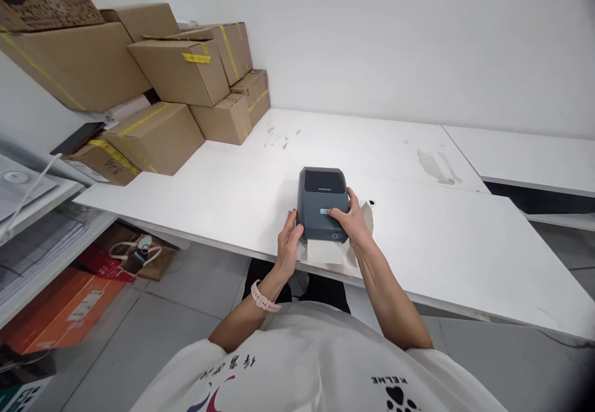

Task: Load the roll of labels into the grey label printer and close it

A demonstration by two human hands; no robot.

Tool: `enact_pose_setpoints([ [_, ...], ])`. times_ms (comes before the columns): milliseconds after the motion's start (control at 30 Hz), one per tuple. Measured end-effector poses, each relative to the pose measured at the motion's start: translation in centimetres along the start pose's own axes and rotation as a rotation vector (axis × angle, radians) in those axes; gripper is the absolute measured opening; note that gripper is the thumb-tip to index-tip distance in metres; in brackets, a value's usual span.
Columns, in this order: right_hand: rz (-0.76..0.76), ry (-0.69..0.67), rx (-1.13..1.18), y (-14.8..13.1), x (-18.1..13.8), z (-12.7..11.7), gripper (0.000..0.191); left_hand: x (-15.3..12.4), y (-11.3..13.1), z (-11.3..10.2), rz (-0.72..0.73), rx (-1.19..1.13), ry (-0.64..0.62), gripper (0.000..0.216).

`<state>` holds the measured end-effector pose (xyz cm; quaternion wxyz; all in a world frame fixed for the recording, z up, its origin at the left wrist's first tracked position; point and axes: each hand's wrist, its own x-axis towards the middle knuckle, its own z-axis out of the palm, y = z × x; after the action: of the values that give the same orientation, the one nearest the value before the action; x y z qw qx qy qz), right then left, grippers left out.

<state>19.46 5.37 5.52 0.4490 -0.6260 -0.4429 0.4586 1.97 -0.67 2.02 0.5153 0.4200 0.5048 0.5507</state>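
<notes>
"Where's the grey device?"
"On the white surface, near its front edge!"
"And the hold?"
"Left grip clasps its left side, right grip the other, thumb on top!"

White wall, white table, grey tiled floor

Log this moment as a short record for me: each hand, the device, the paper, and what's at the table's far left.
Left hand: at the device's left side
Right hand: at its right side, thumb over the top by a light button; pressing or not, cannot tell
Device: dark gray, on the white table
Paper: white, showing at the device's near edge
Far left: stacked cardboard boxes, some yellow-taped
</notes>
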Motion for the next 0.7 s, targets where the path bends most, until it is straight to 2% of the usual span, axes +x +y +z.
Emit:
enact_pose_setpoints([
  [433,0.000,-0.017,-0.038,0.9,0.7,-0.1,0.108,0.7,-0.2,-0.3,0.016,-0.031,0.051,0.057],
  [700,-0.004,0.011,-0.014,-0.1,0.3,0.1,0.109,0.5,-1.1,0.1,0.060,-0.049,0.048,0.063],
])
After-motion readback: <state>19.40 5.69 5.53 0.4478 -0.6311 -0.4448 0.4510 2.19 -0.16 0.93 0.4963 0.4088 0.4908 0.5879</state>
